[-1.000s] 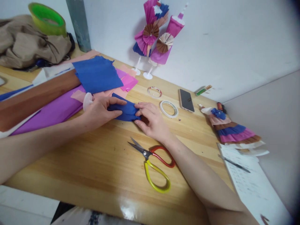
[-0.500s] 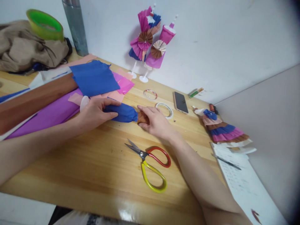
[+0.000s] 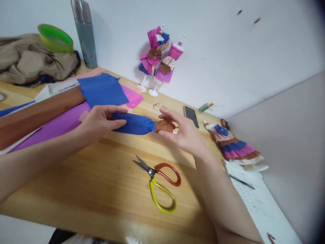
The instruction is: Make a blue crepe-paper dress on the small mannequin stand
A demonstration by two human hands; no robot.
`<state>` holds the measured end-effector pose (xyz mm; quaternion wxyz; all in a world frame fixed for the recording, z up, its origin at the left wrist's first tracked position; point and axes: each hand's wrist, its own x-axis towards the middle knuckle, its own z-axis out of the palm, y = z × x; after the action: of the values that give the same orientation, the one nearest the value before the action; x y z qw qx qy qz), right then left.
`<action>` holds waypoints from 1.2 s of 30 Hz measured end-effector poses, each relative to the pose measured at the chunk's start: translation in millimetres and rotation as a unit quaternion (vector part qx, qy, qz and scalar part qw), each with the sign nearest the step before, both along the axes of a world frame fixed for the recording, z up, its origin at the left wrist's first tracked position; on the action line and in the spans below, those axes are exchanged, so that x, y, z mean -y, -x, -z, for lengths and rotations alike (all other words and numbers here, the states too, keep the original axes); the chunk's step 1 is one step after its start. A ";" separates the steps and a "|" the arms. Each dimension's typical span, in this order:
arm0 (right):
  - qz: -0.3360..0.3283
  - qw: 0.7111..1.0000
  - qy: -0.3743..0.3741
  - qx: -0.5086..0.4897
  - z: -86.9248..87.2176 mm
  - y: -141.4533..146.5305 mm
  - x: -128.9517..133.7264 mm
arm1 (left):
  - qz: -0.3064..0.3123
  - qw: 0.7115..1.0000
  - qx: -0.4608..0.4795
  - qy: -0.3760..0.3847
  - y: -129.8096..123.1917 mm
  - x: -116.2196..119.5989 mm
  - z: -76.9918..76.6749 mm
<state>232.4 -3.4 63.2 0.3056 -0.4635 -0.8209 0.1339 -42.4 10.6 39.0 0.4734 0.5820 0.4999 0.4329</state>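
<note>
A small paper dress on a mini dress form lies sideways between my hands, with a blue crepe-paper skirt (image 3: 134,123) and a brown wrapped bodice (image 3: 164,126). A small dark red knob shows at its right end. My left hand (image 3: 100,120) pinches the far end of the skirt between thumb and fingers. Around the bodice and knob curve the thumb and fingers of my right hand (image 3: 181,130). Scissors (image 3: 152,172) with one red and one yellow handle lie slightly apart in front of both hands.
Crepe-paper sheets (image 3: 103,89) lie at the left, behind my left hand. Two dressed mini forms (image 3: 162,64) stand by the wall. Also present are a phone (image 3: 191,117), a tiered paper dress (image 3: 235,144), a written sheet (image 3: 254,193), a bottle (image 3: 86,40) and a green-cored tape roll (image 3: 56,39).
My right hand has shifted right and its fingers have lifted and spread, so more of the brown bodice and the end knob show. My left hand stays on the skirt. The view has tilted slightly.
</note>
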 end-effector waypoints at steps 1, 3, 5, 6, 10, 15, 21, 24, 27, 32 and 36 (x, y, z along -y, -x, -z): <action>0.010 1.000 -0.004 -0.024 -6.1 -1.8 0.7 | -0.003 1.000 0.014 0.012 -2.2 1.3 -1.5; 0.035 0.998 -0.014 -0.051 -18.2 -6.3 1.5 | -0.003 0.998 0.042 0.039 -7.3 3.6 -4.7; 0.061 0.996 -0.027 -0.053 -31.3 -11.7 2.1 | 0.013 0.996 0.066 0.062 -12.0 5.1 -7.5; 0.071 0.996 -0.033 -0.048 -38.7 -14.4 2.4 | 0.020 0.995 0.073 0.069 -13.6 5.5 -8.4; 0.108 0.992 -0.063 -0.003 -74.3 -19.4 1.4 | 0.030 0.994 0.088 0.058 -13.7 4.4 -9.3; 0.131 0.984 -0.106 0.057 -117.1 -0.6 -10.0 | -0.009 1.000 0.013 -0.001 -10.2 -4.9 -16.9; 0.139 0.977 -0.136 0.090 -130.2 37.5 -28.2 | 0.088 0.973 -0.130 -0.167 -23.9 -30.5 -48.1; 0.141 0.972 -0.171 0.083 -129.8 49.4 -35.9 | 0.128 0.974 -0.077 -0.172 -30.2 -45.4 -58.0; 0.150 0.967 -0.198 0.059 -132.7 53.9 -40.7 | 0.092 0.991 0.012 -0.101 -30.0 -60.2 -54.2; 0.189 0.958 -0.211 0.050 -140.0 46.6 -45.0 | 0.120 0.990 -0.038 -0.071 -18.6 -81.3 -28.0; 0.178 0.967 -0.181 -0.002 -135.3 30.9 -53.2 | 0.269 0.912 -0.276 -0.139 -9.8 -93.4 -8.1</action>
<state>201.5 49.8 198.6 0.4050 -0.5388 -0.7351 -0.0731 -32.6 103.9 47.2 0.3297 0.8504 0.3701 0.1766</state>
